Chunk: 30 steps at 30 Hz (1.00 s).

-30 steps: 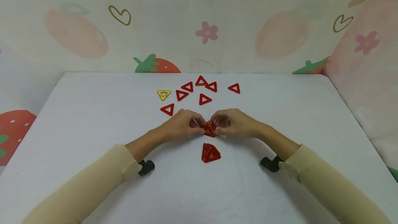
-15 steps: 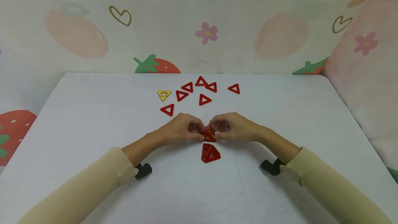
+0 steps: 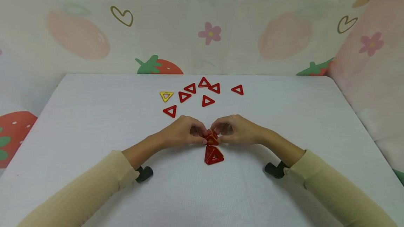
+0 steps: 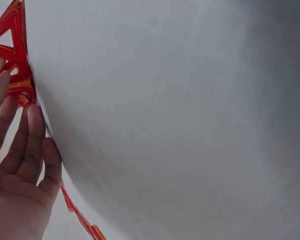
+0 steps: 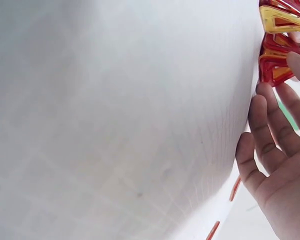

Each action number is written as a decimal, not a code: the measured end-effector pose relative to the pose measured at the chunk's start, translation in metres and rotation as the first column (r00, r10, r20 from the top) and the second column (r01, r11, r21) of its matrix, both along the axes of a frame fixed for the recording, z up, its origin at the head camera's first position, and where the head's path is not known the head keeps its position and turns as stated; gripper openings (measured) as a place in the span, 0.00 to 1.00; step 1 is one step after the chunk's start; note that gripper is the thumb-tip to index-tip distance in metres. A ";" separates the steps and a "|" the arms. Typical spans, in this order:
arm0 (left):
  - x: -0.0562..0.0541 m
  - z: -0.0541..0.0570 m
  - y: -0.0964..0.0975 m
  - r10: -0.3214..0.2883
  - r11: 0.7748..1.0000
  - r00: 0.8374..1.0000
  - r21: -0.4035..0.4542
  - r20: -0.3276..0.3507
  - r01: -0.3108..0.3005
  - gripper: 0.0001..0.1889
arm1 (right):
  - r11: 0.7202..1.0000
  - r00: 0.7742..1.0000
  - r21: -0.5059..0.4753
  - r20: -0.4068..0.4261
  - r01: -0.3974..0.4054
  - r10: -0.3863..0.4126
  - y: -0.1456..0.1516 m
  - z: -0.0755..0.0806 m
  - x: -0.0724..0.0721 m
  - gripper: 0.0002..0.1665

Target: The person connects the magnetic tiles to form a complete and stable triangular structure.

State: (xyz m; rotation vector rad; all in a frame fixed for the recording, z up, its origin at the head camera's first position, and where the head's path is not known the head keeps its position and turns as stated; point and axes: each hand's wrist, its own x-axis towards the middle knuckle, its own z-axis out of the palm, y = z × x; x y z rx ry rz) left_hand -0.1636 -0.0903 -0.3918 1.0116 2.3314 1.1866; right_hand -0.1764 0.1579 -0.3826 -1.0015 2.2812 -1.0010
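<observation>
Between my two hands is a small pyramid of red triangular magnetic tiles (image 3: 211, 138), with orange showing through its faces. My left hand (image 3: 184, 130) holds its left side with thumb and fingertips. From the other side my right hand (image 3: 240, 129) does the same. Just nearer to me stands a second tile pyramid (image 3: 214, 155), its base edge right at the held one. In the right wrist view, the second pyramid has a yellow tile (image 5: 274, 21) on its right face. The left wrist view shows the held pyramid (image 4: 21, 85) low against the table, partly covered by the thumb.
Several loose red triangle tiles (image 3: 184, 96) lie flat beyond the hands, one red tile (image 3: 237, 89) apart at the right. A yellow triangle tile (image 3: 166, 96) lies at their left. The white table (image 3: 104, 115) ends at a printed cloth backdrop (image 3: 240, 16).
Both hands have drawn the held pyramid toward me, up to the second pyramid. The second pyramid and the loose tiles have stayed in place.
</observation>
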 end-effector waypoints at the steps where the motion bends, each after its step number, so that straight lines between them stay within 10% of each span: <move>1: 0.000 0.000 0.000 0.001 1.000 1.000 0.000 0.002 -0.001 0.06 | 1.000 1.000 0.001 -0.002 -0.002 0.002 0.000 0.000 0.000 0.17; 18: -0.001 0.003 -0.008 0.052 0.998 0.999 -0.024 0.006 -0.052 0.07 | 1.000 1.000 0.009 0.020 -0.016 0.016 0.000 0.002 -0.005 0.17; 30: -0.021 0.012 -0.039 0.249 0.968 0.967 -0.029 -0.062 -0.251 0.14 | 0.990 0.987 0.000 -0.082 0.139 -0.138 0.005 0.006 -0.031 0.22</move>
